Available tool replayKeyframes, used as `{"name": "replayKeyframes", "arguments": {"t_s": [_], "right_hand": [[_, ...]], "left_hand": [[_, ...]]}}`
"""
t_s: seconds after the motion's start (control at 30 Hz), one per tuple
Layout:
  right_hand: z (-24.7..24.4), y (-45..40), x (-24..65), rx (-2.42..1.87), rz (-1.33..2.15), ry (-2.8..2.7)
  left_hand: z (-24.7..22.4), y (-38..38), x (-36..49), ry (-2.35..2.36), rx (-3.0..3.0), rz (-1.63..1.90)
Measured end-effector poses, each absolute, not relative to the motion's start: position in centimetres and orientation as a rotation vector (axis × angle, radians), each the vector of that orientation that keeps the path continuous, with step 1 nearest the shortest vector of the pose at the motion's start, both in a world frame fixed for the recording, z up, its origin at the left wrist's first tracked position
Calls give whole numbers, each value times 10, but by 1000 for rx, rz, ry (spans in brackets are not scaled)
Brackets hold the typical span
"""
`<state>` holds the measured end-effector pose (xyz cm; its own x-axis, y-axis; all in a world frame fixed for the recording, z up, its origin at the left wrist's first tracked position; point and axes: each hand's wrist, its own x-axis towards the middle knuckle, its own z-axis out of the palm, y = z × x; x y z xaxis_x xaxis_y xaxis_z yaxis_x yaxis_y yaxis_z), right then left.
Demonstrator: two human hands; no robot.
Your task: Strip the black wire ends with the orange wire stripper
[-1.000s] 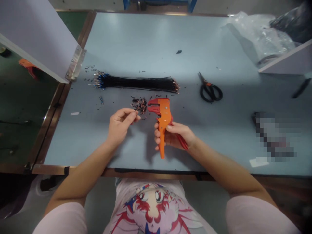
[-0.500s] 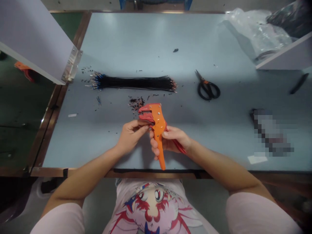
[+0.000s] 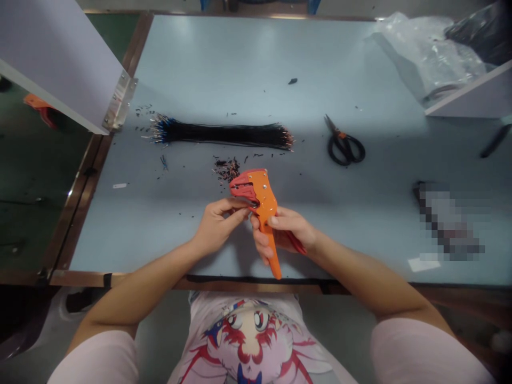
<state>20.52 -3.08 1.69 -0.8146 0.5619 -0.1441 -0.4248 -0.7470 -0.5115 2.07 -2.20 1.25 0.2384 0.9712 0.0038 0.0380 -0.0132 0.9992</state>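
Note:
My right hand (image 3: 286,232) is wrapped round the handles of an orange and red wire stripper (image 3: 263,194) in front of me. The red jaws of the tool point left, nearly closed. Thumb and fingers of my left hand (image 3: 218,221) are pinched together at the lower edge of the red jaws. Whatever lies between those fingertips is hidden or too small to make out. Beyond the tool lies a bundle of black wires (image 3: 224,134), with blue and bare ends at left and copper-coloured ends at right. A heap of small wire scraps (image 3: 227,169) sits just past the jaws.
Black-handled scissors (image 3: 344,144) lie right of the bundle. Farther right are a blurred-out object (image 3: 448,218), a white paper slip (image 3: 424,264) and a dark rod-like piece (image 3: 495,141). Clear plastic bags (image 3: 436,56) rest at the back right. Upright panels (image 3: 60,58) flank the table.
The stripper's red jaws have drawn closer together. The tool has tilted slightly, its handle end swinging to the right in view, and my left fingertips stay beside it.

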Motion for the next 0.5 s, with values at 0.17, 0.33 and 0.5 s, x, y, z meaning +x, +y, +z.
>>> {"name": "replayKeyframes", "arguments": {"t_s": [0.17,0.33,0.5], "right_hand": [[15,-31,205,-387,2494,-630],[16,-30,205,-364,2492,-654],[17,-31,205,-360,2488,-649]], "left_hand": [[13,-22,21,1057,1342,1012],[12,-22,21,1077,1353,998],[10,-22,21,1065,1342,993]]}}
